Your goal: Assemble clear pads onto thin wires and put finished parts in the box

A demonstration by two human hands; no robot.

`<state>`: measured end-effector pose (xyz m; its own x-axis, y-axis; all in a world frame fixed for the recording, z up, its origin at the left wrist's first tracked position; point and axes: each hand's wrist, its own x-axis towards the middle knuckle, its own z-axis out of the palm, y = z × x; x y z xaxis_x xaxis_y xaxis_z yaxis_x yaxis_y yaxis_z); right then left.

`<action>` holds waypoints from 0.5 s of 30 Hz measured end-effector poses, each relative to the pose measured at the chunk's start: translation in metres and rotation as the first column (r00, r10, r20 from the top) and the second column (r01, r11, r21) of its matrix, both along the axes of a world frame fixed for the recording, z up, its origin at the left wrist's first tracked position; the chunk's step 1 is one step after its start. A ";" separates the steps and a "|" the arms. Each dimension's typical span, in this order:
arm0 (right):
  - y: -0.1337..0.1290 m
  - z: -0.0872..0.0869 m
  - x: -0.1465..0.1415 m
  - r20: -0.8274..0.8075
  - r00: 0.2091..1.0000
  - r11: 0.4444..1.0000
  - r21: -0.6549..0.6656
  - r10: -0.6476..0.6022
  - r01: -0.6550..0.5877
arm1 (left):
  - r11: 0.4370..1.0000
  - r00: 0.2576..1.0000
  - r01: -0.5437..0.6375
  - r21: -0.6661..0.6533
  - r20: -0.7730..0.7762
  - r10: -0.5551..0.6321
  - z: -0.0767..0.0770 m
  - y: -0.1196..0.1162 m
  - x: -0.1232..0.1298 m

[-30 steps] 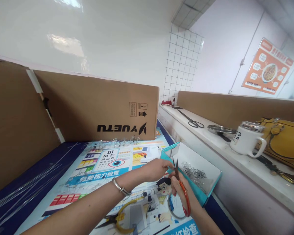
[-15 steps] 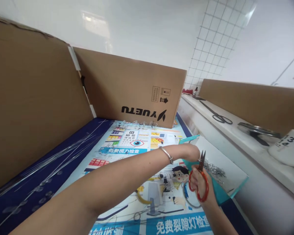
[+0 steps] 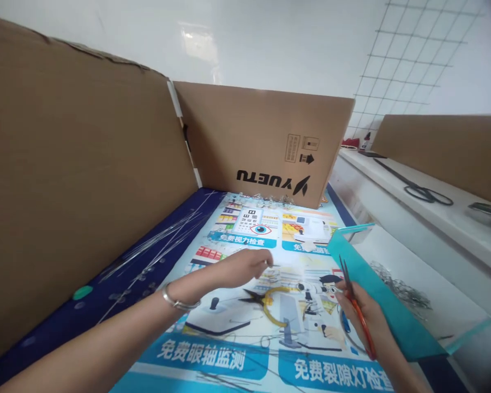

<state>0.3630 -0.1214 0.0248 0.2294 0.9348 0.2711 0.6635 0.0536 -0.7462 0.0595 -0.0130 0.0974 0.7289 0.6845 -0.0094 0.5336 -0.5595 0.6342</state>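
The left hand (image 3: pixel 239 269) curls above a glossy printed eye-test poster (image 3: pixel 204 349) — whether it pinches anything is unclear — while the right hand (image 3: pixel 372 316) grips slim red-handled steel scissors (image 3: pixel 346 278).

Right hand (image 3: pixel 358 311) grips red-handled scissors (image 3: pixel 362 322), blades up, beside white tray (image 3: pixel 382 305) with teal rim holding tangled wire (image 3: pixel 401 289). Left hand (image 3: pixel 241 268), bangle at wrist, hovers empty over printed eye-exam poster (image 3: pixel 245 349), near yellow-handled pliers (image 3: pixel 265 303). Thin wire rods (image 3: pixel 147 245) lie on blue mat (image 3: pixel 82 316). 2 cardboard panels (image 3: pixel 262 131) stand behind.
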 end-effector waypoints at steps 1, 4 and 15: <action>0.001 -0.002 0.000 0.087 0.996 0.999 -0.028 0.021 -0.019 | 0.998 0.999 -0.053 -0.014 -0.002 0.053 -0.011 -0.003 -0.019; 0.006 -0.006 0.000 0.304 0.949 0.990 -0.135 0.086 -0.047 | 0.980 0.980 -0.196 -0.013 -0.012 0.196 -0.044 -0.011 -0.062; 0.062 0.018 -0.034 0.534 0.763 0.904 -0.400 0.363 -0.150 | 0.902 0.945 -0.321 0.287 0.038 0.324 -0.099 -0.012 -0.083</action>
<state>0.3286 -0.0599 0.0428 -0.1354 0.9896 -0.0496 0.9673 0.1212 -0.2226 -0.0236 -0.0247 -0.0020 0.4687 0.8567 0.2154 0.7214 -0.5120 0.4664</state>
